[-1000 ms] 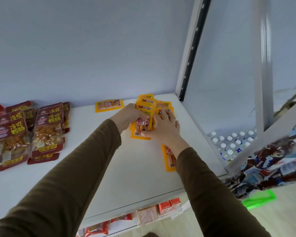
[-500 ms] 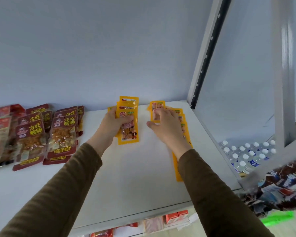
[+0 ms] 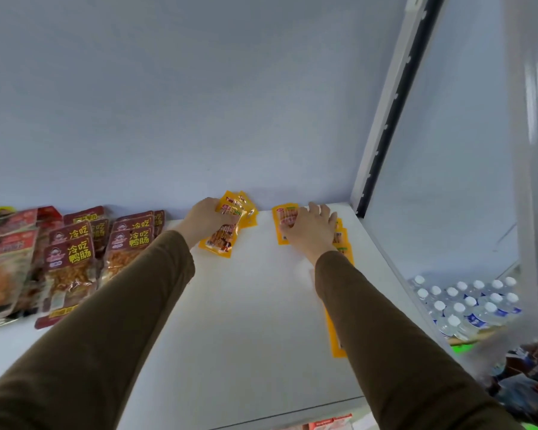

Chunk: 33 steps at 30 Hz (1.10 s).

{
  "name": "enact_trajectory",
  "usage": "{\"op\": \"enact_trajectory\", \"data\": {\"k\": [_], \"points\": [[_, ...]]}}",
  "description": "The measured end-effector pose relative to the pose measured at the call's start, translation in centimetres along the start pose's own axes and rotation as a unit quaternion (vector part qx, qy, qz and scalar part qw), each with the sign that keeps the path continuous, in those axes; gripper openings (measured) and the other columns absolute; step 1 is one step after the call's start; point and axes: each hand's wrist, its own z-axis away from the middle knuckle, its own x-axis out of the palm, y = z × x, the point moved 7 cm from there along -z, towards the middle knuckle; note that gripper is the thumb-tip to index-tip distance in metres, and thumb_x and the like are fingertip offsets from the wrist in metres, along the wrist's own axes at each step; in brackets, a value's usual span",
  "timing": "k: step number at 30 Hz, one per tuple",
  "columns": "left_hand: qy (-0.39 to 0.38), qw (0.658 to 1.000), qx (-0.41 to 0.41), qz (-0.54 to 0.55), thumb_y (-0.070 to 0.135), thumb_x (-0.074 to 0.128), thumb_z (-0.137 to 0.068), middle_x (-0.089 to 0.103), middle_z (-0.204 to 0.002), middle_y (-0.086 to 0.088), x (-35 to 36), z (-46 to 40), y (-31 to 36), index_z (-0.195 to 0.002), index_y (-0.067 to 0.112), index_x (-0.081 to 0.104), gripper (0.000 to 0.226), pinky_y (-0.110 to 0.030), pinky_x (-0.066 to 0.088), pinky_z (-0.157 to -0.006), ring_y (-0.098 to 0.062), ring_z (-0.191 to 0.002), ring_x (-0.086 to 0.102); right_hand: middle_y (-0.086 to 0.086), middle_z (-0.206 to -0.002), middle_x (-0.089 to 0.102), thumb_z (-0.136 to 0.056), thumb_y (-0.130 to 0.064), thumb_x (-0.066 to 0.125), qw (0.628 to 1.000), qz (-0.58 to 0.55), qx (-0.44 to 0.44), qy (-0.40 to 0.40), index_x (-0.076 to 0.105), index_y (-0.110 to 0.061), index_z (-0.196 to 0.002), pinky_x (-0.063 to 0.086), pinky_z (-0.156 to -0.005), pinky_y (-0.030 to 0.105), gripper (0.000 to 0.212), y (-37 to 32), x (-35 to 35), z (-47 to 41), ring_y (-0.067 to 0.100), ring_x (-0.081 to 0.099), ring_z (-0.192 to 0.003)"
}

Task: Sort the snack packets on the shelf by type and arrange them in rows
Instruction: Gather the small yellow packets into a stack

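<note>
Inspecting the shelf (image 3: 255, 321), we find the yellow snack packets in two groups near the back wall. One fanned bundle (image 3: 230, 225) lies left of centre; a second run (image 3: 284, 223) lies to its right and continues forward along the shelf's right edge, partly hidden beneath the right forearm.

We judge these packets to be light, thin and flexible, with glossy film that is likely slippery, so a stack may shear or fan out if pushed from one side only. In our opinion the flat sealed borders are the soundest place to take hold, pinching across several at once, or pressing flat from above to slide them.

The left hand (image 3: 204, 223) reaches forward, arm nearly straight, fingers curled over the upper left edge of the fanned bundle and gripping it against the shelf. The right hand (image 3: 308, 231) lies palm down with fingers spread and fairly straight, pressing on the second run; it does not appear to be clasped around anything.

The dark red packets (image 3: 72, 259) stand grouped at far left, well apart from both hands.
</note>
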Motion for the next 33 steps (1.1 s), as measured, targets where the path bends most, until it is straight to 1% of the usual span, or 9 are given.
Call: {"op": "enact_trajectory", "data": {"k": [4, 8, 12, 15, 19, 25, 28, 30, 33], "points": [[-0.009, 0.999, 0.007, -0.053, 0.039, 0.075, -0.09, 0.07, -0.089, -0.001, 0.9, -0.1, -0.4, -0.086, 0.022, 0.063, 0.02, -0.036, 0.052, -0.079, -0.028, -0.093, 0.068, 0.01, -0.157, 0.041, -0.094, -0.057, 0.048, 0.997, 0.017, -0.075, -0.03, 0.042, -0.01, -0.151, 0.003, -0.124, 0.057, 0.074, -2.1, 0.7, 0.0, 0.033, 0.021, -0.152], [-0.011, 0.989, 0.002, -0.146, 0.055, 0.067, -0.09, 0.068, -0.107, -0.004, 0.8, 0.2, -1.0, -0.102, 0.02, 0.062, 0.038, -0.05, 0.05, -0.099, -0.03, -0.106, 0.063, 0.011, -0.146, 0.052, -0.095, -0.059, 0.049, 0.992, 0.05, -0.114, -0.013, 0.045, -0.011, -0.146, 0.008, -0.125, 0.056, 0.07, -3.3, 0.5, 0.1, 0.034, 0.036, -0.143], [0.007, 0.974, -0.003, -0.227, 0.063, 0.06, -0.092, 0.059, -0.115, -0.004, 0.2, 1.1, -1.7, -0.116, 0.02, 0.058, 0.05, -0.052, 0.045, -0.103, -0.03, -0.116, 0.053, 0.014, -0.137, 0.054, -0.096, -0.056, 0.054, 0.985, 0.053, -0.161, -0.015, 0.046, -0.012, -0.145, 0.03, -0.116, 0.048, 0.066, -4.6, 0.6, 0.4, 0.035, 0.047, -0.131], [0.016, 0.977, 0.008, -0.214, 0.058, 0.065, -0.091, 0.06, -0.11, -0.003, 0.0, 2.0, -2.2, -0.108, 0.019, 0.06, 0.043, -0.044, 0.05, -0.089, -0.028, -0.104, 0.057, 0.015, -0.134, 0.053, -0.096, -0.05, 0.059, 0.981, 0.021, -0.19, -0.031, 0.044, -0.016, -0.148, 0.041, -0.103, 0.044, 0.064, -5.6, 0.9, 0.8, 0.035, 0.047, -0.126], [0.025, 0.99, -0.007, -0.141, 0.047, 0.074, -0.09, 0.06, -0.094, 0.001, -0.4, 3.2, -2.7, -0.099, 0.018, 0.055, 0.035, -0.03, 0.043, -0.064, -0.014, -0.077, 0.058, 0.012, -0.134, 0.059, -0.098, -0.041, 0.062, 0.979, -0.004, -0.2, -0.042, 0.04, -0.022, -0.152, 0.045, -0.098, 0.044, 0.062, -6.1, 1.2, 1.3, 0.036, 0.045, -0.126], [0.035, 0.99, -0.062, 0.123, 0.03, 0.078, -0.091, 0.075, -0.102, -0.006, -0.5, 5.1, -4.4, -0.101, 0.023, 0.062, 0.02, -0.046, 0.059, -0.091, -0.026, -0.092, 0.074, 0.007, -0.123, 0.063, -0.094, -0.015, 0.065, 0.978, -0.003, -0.184, 0.098, 0.04, -0.022, -0.149, 0.046, -0.088, 0.04, 0.061, -5.1, -0.6, 2.2, 0.03, 0.051, -0.117], [0.064, 0.972, -0.05, 0.222, 0.026, 0.072, -0.096, 0.075, -0.109, -0.007, -0.4, 6.5, -4.1, -0.117, 0.018, 0.063, 0.024, -0.049, 0.057, -0.096, -0.027, -0.1, 0.074, 0.009, -0.131, 0.059, -0.096, -0.01, 0.063, 0.968, -0.138, -0.166, 0.126, 0.036, -0.02, -0.153, 0.049, -0.088, 0.039, 0.063, -5.6, -0.7, 3.2, 0.029, 0.058, -0.117], [0.075, 0.938, -0.044, 0.334, 0.02, 0.068, -0.099, 0.076, -0.109, -0.007, -0.3, 7.4, -3.8, -0.121, 0.016, 0.062, 0.023, -0.049, 0.058, -0.095, -0.024, -0.097, 0.076, 0.007, -0.132, 0.062, -0.099, -0.014, 0.063, 0.94, -0.311, -0.104, 0.096, 0.045, -0.016, -0.147, 0.052, -0.088, 0.034, 0.051, -5.9, -0.3, 3.2, 0.024, 0.062, -0.113], [0.07, 0.879, -0.038, 0.47, 0.013, 0.063, -0.101, 0.073, -0.122, -0.012, 0.1, 8.5, -3.0, -0.136, 0.013, 0.051, 0.037, -0.051, 0.06, -0.091, -0.03, -0.108, 0.073, 0.005, -0.109, 0.069, -0.1, -0.01, 0.061, 0.812, -0.582, 0.04, -0.014, 0.057, -0.013, -0.128, 0.053, -0.06, 0.022, 0.029, -7.2, 1.6, 3.7, 0.012, 0.067, -0.079]]}}
